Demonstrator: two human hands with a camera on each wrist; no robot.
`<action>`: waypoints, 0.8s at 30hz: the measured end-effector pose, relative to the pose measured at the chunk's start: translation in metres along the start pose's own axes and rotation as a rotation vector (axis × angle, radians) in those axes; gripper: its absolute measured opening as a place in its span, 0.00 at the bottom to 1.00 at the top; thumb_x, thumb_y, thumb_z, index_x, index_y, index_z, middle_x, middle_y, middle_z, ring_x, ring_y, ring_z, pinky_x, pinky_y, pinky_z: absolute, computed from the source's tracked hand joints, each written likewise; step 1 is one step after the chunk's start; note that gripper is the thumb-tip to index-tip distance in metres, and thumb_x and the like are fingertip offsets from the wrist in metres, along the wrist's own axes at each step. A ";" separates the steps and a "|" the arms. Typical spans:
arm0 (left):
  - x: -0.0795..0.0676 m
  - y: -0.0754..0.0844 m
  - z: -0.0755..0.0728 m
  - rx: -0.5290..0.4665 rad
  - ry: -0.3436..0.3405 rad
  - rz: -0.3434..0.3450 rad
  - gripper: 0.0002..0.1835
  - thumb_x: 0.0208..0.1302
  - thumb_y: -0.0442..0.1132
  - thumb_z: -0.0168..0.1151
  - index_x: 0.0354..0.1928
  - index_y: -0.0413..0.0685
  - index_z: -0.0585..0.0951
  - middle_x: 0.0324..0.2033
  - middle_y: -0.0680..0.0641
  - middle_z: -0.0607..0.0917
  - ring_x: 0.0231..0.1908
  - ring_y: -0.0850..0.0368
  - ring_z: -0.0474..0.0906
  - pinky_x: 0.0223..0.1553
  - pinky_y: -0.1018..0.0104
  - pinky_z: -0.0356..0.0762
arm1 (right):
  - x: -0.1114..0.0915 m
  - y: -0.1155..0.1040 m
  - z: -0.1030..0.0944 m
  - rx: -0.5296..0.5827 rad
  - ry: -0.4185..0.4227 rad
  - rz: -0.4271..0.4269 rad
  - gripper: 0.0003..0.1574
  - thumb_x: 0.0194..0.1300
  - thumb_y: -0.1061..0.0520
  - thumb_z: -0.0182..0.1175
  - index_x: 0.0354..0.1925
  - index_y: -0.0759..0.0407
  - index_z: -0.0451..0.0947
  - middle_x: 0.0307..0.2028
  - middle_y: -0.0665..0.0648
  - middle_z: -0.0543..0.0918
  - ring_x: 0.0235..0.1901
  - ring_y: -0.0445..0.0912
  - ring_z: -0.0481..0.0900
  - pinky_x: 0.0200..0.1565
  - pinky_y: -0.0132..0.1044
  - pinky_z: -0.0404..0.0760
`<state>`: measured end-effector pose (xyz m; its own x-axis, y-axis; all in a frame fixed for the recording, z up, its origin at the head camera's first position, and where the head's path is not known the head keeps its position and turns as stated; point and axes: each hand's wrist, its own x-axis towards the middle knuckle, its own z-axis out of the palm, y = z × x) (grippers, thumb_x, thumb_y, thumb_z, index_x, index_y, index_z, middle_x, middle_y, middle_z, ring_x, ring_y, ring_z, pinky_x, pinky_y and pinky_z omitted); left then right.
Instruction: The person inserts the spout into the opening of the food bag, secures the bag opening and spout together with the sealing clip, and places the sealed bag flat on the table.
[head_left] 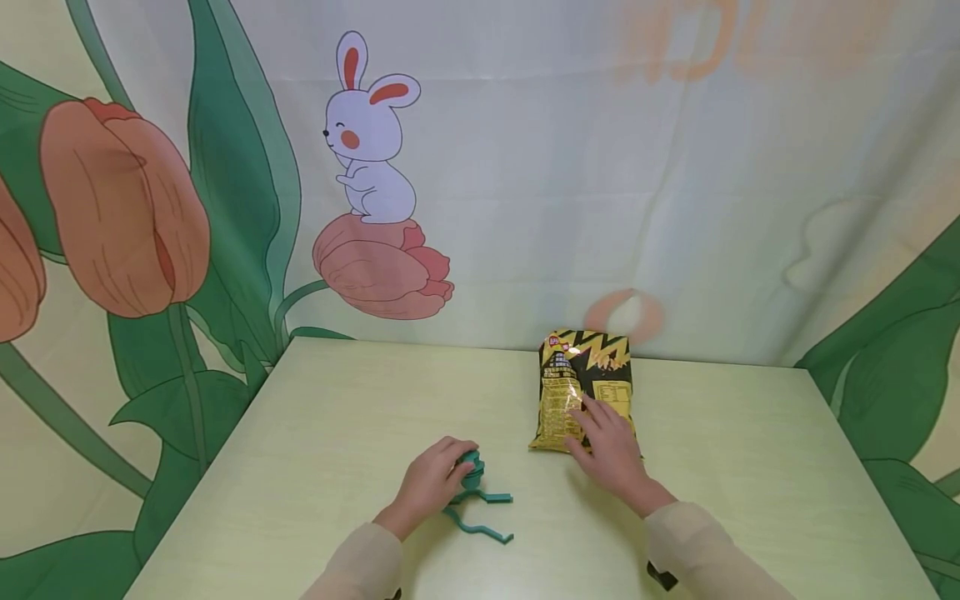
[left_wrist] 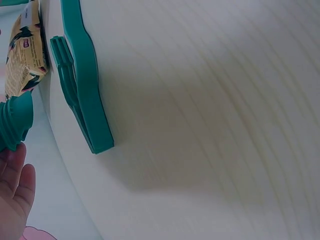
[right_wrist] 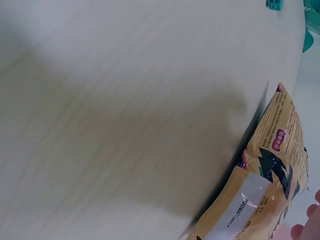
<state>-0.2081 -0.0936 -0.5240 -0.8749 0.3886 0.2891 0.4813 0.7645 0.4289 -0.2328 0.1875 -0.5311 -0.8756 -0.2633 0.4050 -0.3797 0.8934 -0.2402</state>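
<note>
My left hand (head_left: 431, 483) pinches a round, ridged green plastic cap (head_left: 472, 470) between thumb and fingers. In the left wrist view the cap (left_wrist: 17, 120) stands above the fingertips at the left edge. Two thin, bent arms of a green plastic clip (head_left: 480, 530) stretch to the right just below that hand; closer up, the clip (left_wrist: 90, 85) shows thick, wavy bars. To the right, my right hand (head_left: 611, 450) has its fingers spread over the lower part of a black and yellow snack bag (head_left: 558, 400). The bag (right_wrist: 272, 160) looks full and puffed from the side.
A pale table (head_left: 330, 400) lies under everything. Behind it hangs a curtain (head_left: 525, 208) printed with tulips and a rabbit, meeting the table's back edge close behind the snack bag.
</note>
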 end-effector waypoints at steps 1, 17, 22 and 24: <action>0.000 0.000 0.000 -0.003 0.003 0.000 0.14 0.58 0.43 0.57 0.47 0.51 0.77 0.38 0.54 0.78 0.36 0.62 0.76 0.36 0.68 0.74 | 0.000 0.001 0.000 0.002 0.002 0.004 0.27 0.58 0.47 0.57 0.54 0.57 0.71 0.59 0.63 0.67 0.57 0.59 0.64 0.51 0.58 0.66; 0.001 0.000 -0.001 0.003 0.015 -0.006 0.14 0.59 0.42 0.56 0.47 0.51 0.77 0.37 0.54 0.79 0.35 0.62 0.75 0.36 0.68 0.75 | 0.006 0.014 -0.005 -0.013 -0.083 0.116 0.32 0.62 0.44 0.51 0.60 0.58 0.64 0.62 0.64 0.60 0.61 0.59 0.57 0.53 0.60 0.62; 0.001 0.001 -0.002 0.004 0.016 -0.009 0.13 0.58 0.42 0.57 0.47 0.51 0.77 0.37 0.54 0.79 0.35 0.62 0.75 0.36 0.68 0.75 | 0.006 0.020 -0.003 -0.021 -0.068 0.116 0.32 0.62 0.44 0.50 0.59 0.60 0.64 0.62 0.65 0.61 0.61 0.59 0.58 0.53 0.59 0.62; 0.001 0.001 -0.003 0.006 0.015 -0.010 0.14 0.59 0.42 0.57 0.47 0.51 0.77 0.37 0.54 0.79 0.35 0.63 0.75 0.36 0.68 0.75 | 0.006 0.023 -0.002 -0.021 -0.069 0.122 0.32 0.62 0.44 0.50 0.59 0.61 0.64 0.62 0.66 0.61 0.61 0.60 0.57 0.54 0.59 0.62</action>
<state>-0.2086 -0.0937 -0.5210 -0.8786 0.3733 0.2977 0.4723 0.7713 0.4267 -0.2466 0.2072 -0.5327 -0.9335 -0.1758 0.3125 -0.2634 0.9276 -0.2650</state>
